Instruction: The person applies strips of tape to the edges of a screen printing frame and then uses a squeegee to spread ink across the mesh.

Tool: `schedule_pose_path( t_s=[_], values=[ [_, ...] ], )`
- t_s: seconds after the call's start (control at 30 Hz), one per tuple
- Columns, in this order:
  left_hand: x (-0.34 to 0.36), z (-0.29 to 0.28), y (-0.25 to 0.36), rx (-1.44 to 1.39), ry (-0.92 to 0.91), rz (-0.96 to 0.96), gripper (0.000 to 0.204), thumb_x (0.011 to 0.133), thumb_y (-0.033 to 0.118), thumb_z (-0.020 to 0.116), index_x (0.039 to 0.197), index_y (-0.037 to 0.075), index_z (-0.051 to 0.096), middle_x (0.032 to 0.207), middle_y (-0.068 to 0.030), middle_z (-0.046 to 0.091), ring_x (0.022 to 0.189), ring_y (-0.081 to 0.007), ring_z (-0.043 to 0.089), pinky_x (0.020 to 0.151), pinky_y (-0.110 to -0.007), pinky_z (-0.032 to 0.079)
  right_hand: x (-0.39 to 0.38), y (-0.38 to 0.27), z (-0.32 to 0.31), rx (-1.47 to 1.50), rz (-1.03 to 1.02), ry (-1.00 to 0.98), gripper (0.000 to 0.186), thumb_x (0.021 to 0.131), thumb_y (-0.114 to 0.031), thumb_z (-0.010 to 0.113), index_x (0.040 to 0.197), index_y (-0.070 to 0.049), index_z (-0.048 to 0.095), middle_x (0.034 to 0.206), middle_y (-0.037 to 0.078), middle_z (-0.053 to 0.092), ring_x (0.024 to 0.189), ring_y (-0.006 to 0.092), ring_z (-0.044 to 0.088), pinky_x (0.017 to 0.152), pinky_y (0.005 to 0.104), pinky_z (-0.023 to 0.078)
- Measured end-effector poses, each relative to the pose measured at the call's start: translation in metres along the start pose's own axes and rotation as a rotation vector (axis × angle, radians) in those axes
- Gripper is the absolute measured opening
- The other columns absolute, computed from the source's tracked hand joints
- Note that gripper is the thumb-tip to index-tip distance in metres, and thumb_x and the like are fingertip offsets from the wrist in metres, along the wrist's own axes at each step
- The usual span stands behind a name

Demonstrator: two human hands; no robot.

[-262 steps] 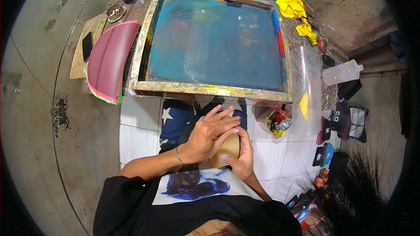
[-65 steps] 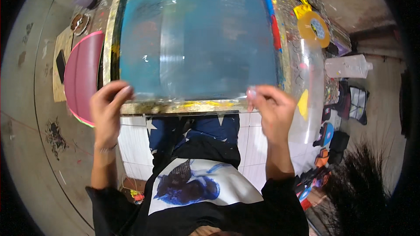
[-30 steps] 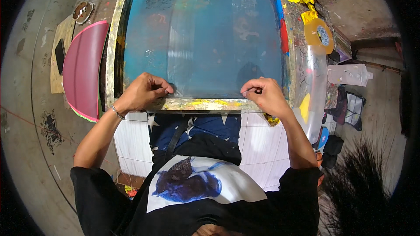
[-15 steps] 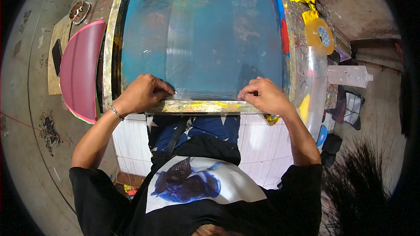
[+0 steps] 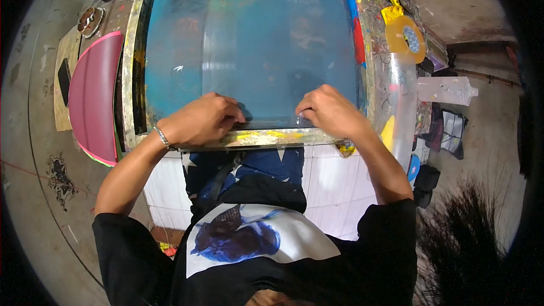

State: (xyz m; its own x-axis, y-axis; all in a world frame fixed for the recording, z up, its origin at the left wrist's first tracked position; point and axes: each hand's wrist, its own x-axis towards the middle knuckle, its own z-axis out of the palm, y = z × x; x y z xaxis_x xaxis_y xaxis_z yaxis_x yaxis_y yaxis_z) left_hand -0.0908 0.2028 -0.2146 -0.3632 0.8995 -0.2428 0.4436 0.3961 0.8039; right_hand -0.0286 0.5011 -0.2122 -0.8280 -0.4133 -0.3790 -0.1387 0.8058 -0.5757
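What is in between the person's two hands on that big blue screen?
In the head view, only the near strip of the blue mesh screen and its paint-stained frame edge lie between the left hand and right hand; nothing else sits there.

both bare forearms reach forward from short black sleeves. the left hand point(image 5: 199, 120) and right hand point(image 5: 328, 110) lie knuckles up, fingers curled down, set apart at the same height.

Black short-sleeved shirt point(image 5: 362, 260), white panel with blue splash print point(image 5: 243, 238) at lower centre; thin silver bracelet point(image 5: 162, 135) on left wrist; forearms bare.
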Motion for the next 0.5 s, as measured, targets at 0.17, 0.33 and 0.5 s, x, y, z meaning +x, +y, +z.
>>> schedule_pose_path(
  t_s=[0.17,0.33,0.5],
  values=[
    [-0.008,-0.009,0.001,0.040,-0.021,-0.057,0.021,0.086,0.005,0.058,0.100,-0.003,0.071,0.097,-0.0194,0.069,0.090,-0.0381,0.067,0.084,-0.044,0.053,-0.004,-0.008,-0.020,-0.014,-0.016,-0.011,0.015,0.083,-0.006,0.066,0.092,0.002,0.075,0.091,0.019,0.072,0.085,0.0357,0.068,0.079,0.0429,0.052],
    [0.002,-0.002,0.005,-0.020,0.006,-0.048,0.019,0.087,0.008,0.060,0.099,-0.001,0.072,0.096,-0.0187,0.069,0.089,-0.0385,0.066,0.083,-0.044,0.053,0.015,-0.016,-0.006,0.078,-0.015,-0.168,0.014,0.082,-0.004,0.066,0.091,0.002,0.075,0.090,0.020,0.072,0.086,0.0357,0.068,0.080,0.0437,0.052],
    [-0.015,0.001,0.003,0.062,0.002,-0.034,0.020,0.091,0.016,0.063,0.101,0.001,0.072,0.098,-0.0175,0.068,0.088,-0.0370,0.066,0.080,-0.045,0.054,0.009,-0.012,-0.013,-0.141,0.040,-0.237,0.015,0.088,-0.011,0.065,0.091,-0.001,0.075,0.088,0.023,0.071,0.084,0.0377,0.070,0.079,0.0470,0.054]
  ],
)
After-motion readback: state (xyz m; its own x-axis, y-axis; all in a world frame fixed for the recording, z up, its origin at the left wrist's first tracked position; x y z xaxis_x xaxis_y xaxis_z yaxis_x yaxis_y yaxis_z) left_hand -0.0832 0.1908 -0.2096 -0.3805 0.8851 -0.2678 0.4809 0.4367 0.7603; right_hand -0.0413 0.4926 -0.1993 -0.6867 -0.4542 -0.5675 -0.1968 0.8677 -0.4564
